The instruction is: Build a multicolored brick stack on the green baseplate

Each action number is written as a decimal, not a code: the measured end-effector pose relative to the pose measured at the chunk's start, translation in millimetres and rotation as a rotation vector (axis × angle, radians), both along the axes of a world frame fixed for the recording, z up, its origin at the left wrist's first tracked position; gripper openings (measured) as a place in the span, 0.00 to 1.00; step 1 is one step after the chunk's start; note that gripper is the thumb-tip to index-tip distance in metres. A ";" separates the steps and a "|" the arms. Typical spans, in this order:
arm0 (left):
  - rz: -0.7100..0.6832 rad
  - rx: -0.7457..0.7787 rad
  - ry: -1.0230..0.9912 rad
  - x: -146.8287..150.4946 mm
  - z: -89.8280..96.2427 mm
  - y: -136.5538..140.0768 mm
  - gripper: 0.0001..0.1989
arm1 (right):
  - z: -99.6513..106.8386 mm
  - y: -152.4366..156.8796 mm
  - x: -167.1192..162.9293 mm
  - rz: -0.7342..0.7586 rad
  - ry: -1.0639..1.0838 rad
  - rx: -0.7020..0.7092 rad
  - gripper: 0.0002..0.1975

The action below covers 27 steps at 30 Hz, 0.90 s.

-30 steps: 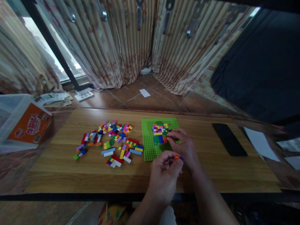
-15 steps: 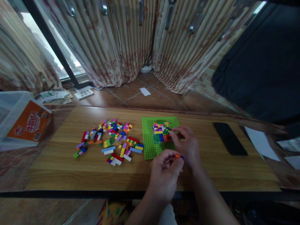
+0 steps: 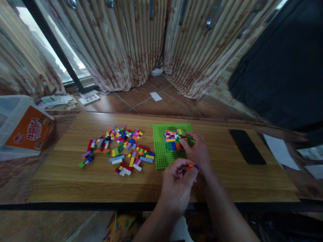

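a: state of the hands?

b: i'm reading this off the head feed at my desk. left hand [image 3: 176, 185] pinches a small orange and purple brick [image 3: 191, 166] between thumb and finger, just in front of the green board [image 3: 159, 158]. right hand [image 3: 199, 151] has thumb and forefinger at the right side of the brick block [image 3: 173, 143]; i cannot tell whether they grip anything. the hands are close together; contact between them is unclear.

a: and the block?

b: on the board, around its middle, many colours on top.

a: what could go wrong?

b: my judgement: a sideways push from the right fingers could pop a top brick loose or shift the block. the left pinch looks shallow, so that small piece could slip and drop. crowded wrists might bump each other.

a: surface and room?

b: wooden table [image 3: 252, 183]. loose bricks [image 3: 122, 137] spread to the left of the board, a black phone-like slab [image 3: 247, 147] to the right. beyond: tiled floor [image 3: 141, 102], striped curtains [image 3: 136, 43], and a clear plastic box [image 3: 12, 116] at far left. metal utensils hang along the top, too blurred for me to identify.
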<state>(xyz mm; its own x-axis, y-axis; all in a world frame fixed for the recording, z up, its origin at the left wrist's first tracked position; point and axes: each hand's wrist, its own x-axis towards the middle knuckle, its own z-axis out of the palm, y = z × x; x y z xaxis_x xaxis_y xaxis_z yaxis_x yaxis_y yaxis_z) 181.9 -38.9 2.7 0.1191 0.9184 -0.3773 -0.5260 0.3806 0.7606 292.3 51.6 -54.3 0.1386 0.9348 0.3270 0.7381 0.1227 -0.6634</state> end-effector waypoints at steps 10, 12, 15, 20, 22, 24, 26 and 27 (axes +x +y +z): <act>0.024 0.006 0.019 -4.1 -0.2 2.6 0.05 | 0.1 0.0 -6.2 0.001 0.104 -0.072 0.22; 0.044 -0.001 0.024 -7.5 -1.2 4.4 0.06 | -0.4 -0.3 -5.7 0.010 0.141 -0.099 0.22; 0.096 0.004 0.034 -11.9 -4.1 6.5 0.08 | 1.9 -0.5 -2.3 0.009 0.197 -0.108 0.23; 0.217 0.011 0.035 -14.6 -8.9 9.0 0.11 | 18.1 -6.7 6.5 -0.063 0.436 -0.026 0.19; 0.257 0.011 0.027 -14.6 -9.9 10.4 0.12 | 26.4 -12.9 8.5 -0.024 0.554 -0.035 0.17; 0.290 0.009 0.022 -14.0 -10.7 11.9 0.14 | 33.2 -20.3 8.6 0.094 0.652 -0.103 0.14; 0.309 0.007 0.019 -12.7 -11.8 13.4 0.15 | 37.4 -27.6 7.2 0.259 0.728 -0.200 0.12; 0.313 0.007 0.015 -11.8 -12.5 14.0 0.16 | 38.4 -30.7 6.2 0.336 0.753 -0.243 0.11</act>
<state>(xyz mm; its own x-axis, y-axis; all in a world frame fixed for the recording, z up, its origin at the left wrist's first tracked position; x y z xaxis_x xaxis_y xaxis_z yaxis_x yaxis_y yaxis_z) 170.1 -24.9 -9.8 -0.1753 0.9122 -0.3704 -0.6052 0.1969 0.7713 298.5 20.9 -15.9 -0.0586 0.9973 0.0446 0.0401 0.0470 -0.9981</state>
